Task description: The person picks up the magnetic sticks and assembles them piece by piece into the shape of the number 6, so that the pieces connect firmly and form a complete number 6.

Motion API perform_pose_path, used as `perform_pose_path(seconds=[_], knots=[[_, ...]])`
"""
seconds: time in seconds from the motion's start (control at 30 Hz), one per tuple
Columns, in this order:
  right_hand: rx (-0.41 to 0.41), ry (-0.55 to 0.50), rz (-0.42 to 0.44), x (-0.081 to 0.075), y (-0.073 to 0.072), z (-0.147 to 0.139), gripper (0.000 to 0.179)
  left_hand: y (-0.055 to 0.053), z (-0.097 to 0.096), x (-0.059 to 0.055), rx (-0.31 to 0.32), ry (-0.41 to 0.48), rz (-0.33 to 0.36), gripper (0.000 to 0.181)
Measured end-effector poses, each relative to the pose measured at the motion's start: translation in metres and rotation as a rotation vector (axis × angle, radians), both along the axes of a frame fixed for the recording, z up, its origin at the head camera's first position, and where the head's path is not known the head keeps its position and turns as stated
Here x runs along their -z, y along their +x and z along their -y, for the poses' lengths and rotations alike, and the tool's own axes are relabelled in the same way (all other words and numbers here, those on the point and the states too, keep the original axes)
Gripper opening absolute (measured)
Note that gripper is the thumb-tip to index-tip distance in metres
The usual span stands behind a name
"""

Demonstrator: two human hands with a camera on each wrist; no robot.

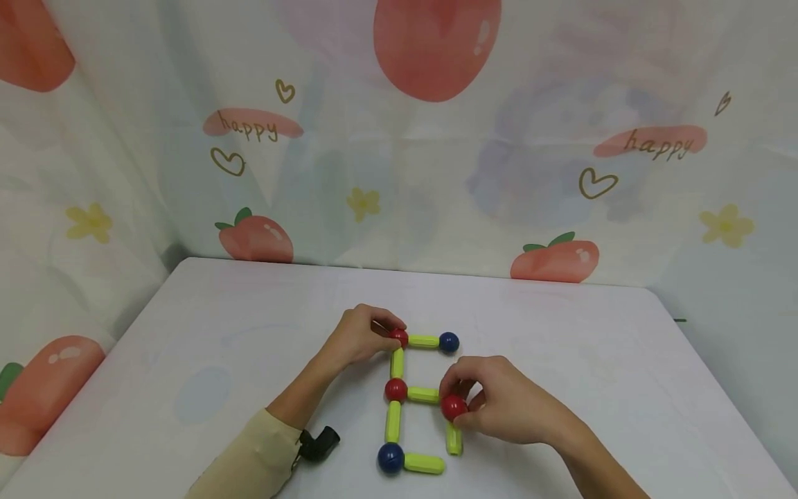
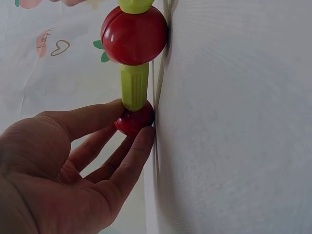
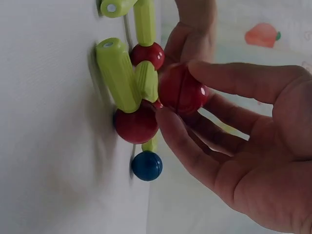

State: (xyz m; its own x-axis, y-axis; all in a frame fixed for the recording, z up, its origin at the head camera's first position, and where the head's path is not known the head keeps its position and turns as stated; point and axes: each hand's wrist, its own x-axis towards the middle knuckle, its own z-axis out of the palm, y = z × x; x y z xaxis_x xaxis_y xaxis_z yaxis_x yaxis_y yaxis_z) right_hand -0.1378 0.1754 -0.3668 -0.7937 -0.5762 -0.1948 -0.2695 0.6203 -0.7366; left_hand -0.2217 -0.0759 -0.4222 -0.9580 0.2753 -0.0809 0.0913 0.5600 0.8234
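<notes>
In the head view, several yellow-green rods and balls make a flat frame on the table. My left hand [image 1: 360, 334] pinches the red ball [image 1: 400, 337] at its far-left corner; the left wrist view shows thumb and fingers about this ball [image 2: 135, 122]. My right hand [image 1: 501, 402] holds another red ball [image 1: 454, 407] between thumb and fingers. In the right wrist view, this held ball [image 3: 184, 90] is over a red corner ball [image 3: 136, 123] joined to rods. That corner ball is hidden from above. A red ball [image 1: 395, 389] sits mid-left.
A blue ball [image 1: 449, 342] ends the far rod [image 1: 423, 342]. Another blue ball [image 1: 391, 458] is at the near-left corner, with a rod [image 1: 424, 464] running right from it. A black device [image 1: 319, 443] is on the left wrist. Patterned cloth [image 1: 436, 173] hangs behind the white table [image 1: 249, 305].
</notes>
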Motion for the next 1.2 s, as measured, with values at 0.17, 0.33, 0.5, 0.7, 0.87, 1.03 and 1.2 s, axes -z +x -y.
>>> perform_pose_path(seconds=[0.17,0.33,0.5,0.7,0.87,1.03,1.2], knots=[[-0.094,-0.011,0.051,0.003,0.003,-0.001,0.024,0.000,0.000,0.000,-0.002,-0.004,-0.002,0.023],[-0.096,-0.004,0.040,0.006,0.002,-0.002,0.024,0.000,0.000,0.001,-0.004,-0.007,-0.004,0.022],[-0.102,0.015,0.063,0.006,0.002,-0.003,0.024,0.000,0.000,0.001,-0.003,-0.003,-0.001,0.023],[-0.141,0.044,0.085,0.004,0.006,0.001,0.026,0.001,0.000,0.001,-0.006,0.000,-0.003,0.023],[-0.163,0.042,0.104,0.007,0.010,0.004,0.027,0.001,0.000,0.001,-0.008,-0.001,-0.004,0.023],[-0.197,0.032,0.120,0.009,0.013,0.006,0.028,0.001,0.000,0.001,-0.008,0.002,-0.002,0.023],[-0.199,0.066,0.133,0.009,0.014,0.007,0.030,0.000,0.000,0.001,-0.012,-0.004,-0.004,0.023]])
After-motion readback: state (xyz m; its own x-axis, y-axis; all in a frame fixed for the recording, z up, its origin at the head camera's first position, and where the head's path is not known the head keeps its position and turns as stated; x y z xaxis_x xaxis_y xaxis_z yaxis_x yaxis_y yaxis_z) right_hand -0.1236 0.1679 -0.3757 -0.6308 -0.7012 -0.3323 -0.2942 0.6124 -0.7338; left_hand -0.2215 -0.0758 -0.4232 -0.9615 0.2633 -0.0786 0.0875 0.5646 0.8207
